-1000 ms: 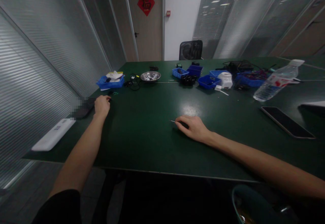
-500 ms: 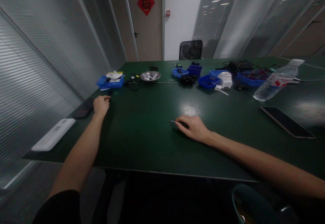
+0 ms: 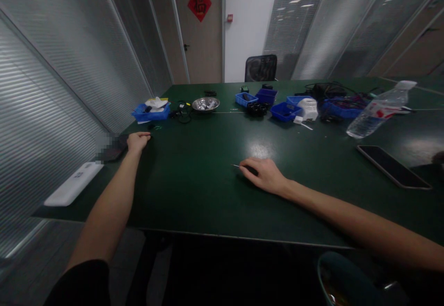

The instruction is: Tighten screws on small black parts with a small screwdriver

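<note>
At the left side of the green table [image 3: 194, 158], my left hand [image 3: 137, 141] rests low with its fingers together and pointing right. Its fingertips come down on the tabletop, and anything between them is hidden. Just beyond lie some small green bits [image 3: 157, 128] and a small dark piece [image 3: 150, 126]. My right hand [image 3: 265, 176] lies on the table near the middle, thumb and forefinger pinched on a thin metal rod [image 3: 235, 165]. Its slim tip sticks out to the left; the remainder is covered by the hand.
A white oblong case [image 3: 74, 184] and a flat dark object [image 3: 116, 151] lie left. Behind are a metal bowl [image 3: 206, 105], blue trays [image 3: 285, 112] and cables [image 3: 183, 114]. A plastic bottle [image 3: 378, 111] and a phone [image 3: 391, 166] are right; below the edge is a teal bin [image 3: 324, 273].
My left hand has dipped slightly, its fingers flatter and straighter. My right hand and the rod stay put. A dark shape has come in at the right edge.
</note>
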The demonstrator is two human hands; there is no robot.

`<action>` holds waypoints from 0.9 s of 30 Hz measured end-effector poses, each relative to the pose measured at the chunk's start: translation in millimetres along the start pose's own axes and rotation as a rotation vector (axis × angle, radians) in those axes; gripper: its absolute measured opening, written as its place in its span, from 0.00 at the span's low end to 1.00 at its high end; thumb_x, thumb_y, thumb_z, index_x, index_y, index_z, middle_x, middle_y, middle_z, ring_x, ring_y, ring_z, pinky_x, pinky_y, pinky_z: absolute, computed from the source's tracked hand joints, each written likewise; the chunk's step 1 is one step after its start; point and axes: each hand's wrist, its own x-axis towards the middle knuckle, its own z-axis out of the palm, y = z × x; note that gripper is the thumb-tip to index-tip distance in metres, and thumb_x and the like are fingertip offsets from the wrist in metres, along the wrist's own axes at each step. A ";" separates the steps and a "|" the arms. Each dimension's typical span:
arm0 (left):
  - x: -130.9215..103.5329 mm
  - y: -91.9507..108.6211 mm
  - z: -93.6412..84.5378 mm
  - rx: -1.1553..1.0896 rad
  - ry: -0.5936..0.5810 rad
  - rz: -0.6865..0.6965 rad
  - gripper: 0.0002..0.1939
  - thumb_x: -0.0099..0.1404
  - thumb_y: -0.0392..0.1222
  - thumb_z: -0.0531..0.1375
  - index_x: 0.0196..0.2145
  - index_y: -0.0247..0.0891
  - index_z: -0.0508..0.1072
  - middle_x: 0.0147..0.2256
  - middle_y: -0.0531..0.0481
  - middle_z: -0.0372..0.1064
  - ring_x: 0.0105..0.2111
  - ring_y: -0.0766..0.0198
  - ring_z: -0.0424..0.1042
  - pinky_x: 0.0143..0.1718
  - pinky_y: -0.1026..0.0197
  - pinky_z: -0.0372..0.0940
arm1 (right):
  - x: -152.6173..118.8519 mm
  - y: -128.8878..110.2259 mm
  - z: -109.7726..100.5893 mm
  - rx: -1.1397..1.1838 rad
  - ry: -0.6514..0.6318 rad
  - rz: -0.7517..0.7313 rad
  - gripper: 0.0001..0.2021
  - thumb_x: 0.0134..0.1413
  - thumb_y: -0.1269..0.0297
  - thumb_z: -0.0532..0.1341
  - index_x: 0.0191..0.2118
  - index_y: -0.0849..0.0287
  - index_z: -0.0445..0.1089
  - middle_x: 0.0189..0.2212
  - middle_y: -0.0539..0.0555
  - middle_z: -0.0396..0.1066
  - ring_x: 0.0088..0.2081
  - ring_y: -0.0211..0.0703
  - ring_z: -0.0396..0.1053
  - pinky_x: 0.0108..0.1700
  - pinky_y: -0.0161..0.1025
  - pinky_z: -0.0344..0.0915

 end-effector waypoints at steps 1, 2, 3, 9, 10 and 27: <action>-0.3 0.4 0.0 -0.008 -0.002 0.003 0.14 0.55 0.38 0.69 0.41 0.39 0.86 0.34 0.45 0.81 0.36 0.51 0.77 0.46 0.51 0.71 | -0.1 0.0 0.0 0.000 0.001 -0.001 0.15 0.75 0.56 0.55 0.49 0.57 0.76 0.41 0.55 0.79 0.35 0.42 0.75 0.38 0.39 0.68; -0.7 0.8 -0.1 -0.013 -0.004 0.008 0.14 0.54 0.38 0.69 0.40 0.39 0.86 0.35 0.44 0.81 0.38 0.50 0.78 0.47 0.50 0.71 | -0.1 -0.2 -0.2 -0.001 0.001 -0.002 0.15 0.75 0.56 0.54 0.49 0.57 0.76 0.41 0.55 0.79 0.34 0.42 0.75 0.38 0.39 0.68; -1.1 1.2 -0.4 -0.011 -0.007 0.013 0.13 0.54 0.38 0.68 0.39 0.39 0.86 0.36 0.44 0.82 0.39 0.50 0.78 0.48 0.50 0.71 | -0.1 -0.5 -0.5 -0.002 0.000 -0.002 0.15 0.75 0.56 0.54 0.49 0.57 0.76 0.41 0.55 0.79 0.34 0.42 0.75 0.38 0.39 0.68; -1.3 0.3 -2.0 0.057 -0.016 0.070 0.08 0.55 0.38 0.69 0.36 0.40 0.85 0.37 0.44 0.82 0.42 0.49 0.79 0.52 0.51 0.71 | 0.3 -2.2 -2.0 0.007 -0.009 -0.002 0.15 0.75 0.56 0.54 0.49 0.57 0.76 0.41 0.54 0.79 0.34 0.41 0.75 0.38 0.39 0.68; -0.8 -0.2 -1.8 0.058 -0.011 0.077 0.08 0.56 0.38 0.70 0.35 0.40 0.85 0.38 0.44 0.82 0.43 0.49 0.79 0.52 0.51 0.71 | 0.3 -2.3 -2.2 0.008 -0.009 -0.003 0.15 0.75 0.56 0.55 0.49 0.57 0.76 0.41 0.55 0.79 0.34 0.41 0.75 0.38 0.39 0.68; -17.9 16.8 -6.7 0.107 -0.070 0.066 0.12 0.57 0.41 0.70 0.40 0.37 0.84 0.37 0.46 0.81 0.39 0.54 0.78 0.48 0.57 0.70 | 0.9 -3.6 -2.2 0.012 0.000 -0.001 0.14 0.75 0.58 0.55 0.49 0.58 0.76 0.42 0.55 0.79 0.35 0.42 0.75 0.38 0.39 0.67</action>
